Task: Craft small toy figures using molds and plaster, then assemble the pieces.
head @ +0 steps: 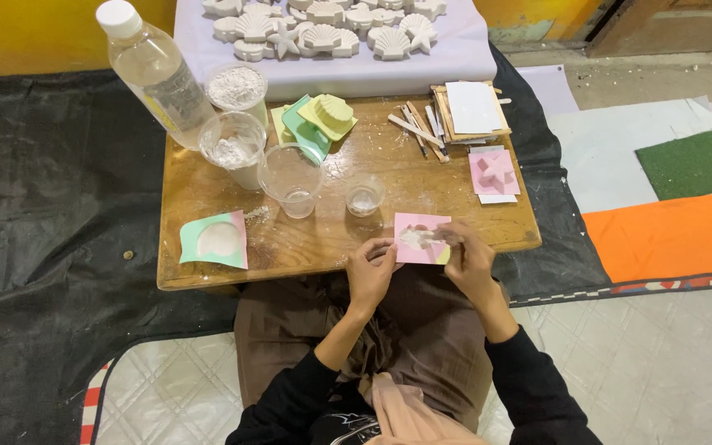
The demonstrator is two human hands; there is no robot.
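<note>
A pink square mould (420, 237) lies at the front edge of the low wooden table (339, 239), with white plaster in its hollow. My left hand (370, 270) holds the mould's left edge with its fingertips. My right hand (466, 255) is closed on a small stick whose tip (427, 239) rests in the plaster. A small clear cup (364, 194) with white residue stands just behind the mould.
A green and pink mould filled with plaster (216, 240) lies at front left. Clear cups (291, 178) (233, 147), a cup of white powder (237, 88) and a water bottle (154, 70) stand at the back left. Stacked moulds (321, 119), wooden sticks (422, 128), a pink star mould (494, 172) and white shell casts (323, 29) lie behind.
</note>
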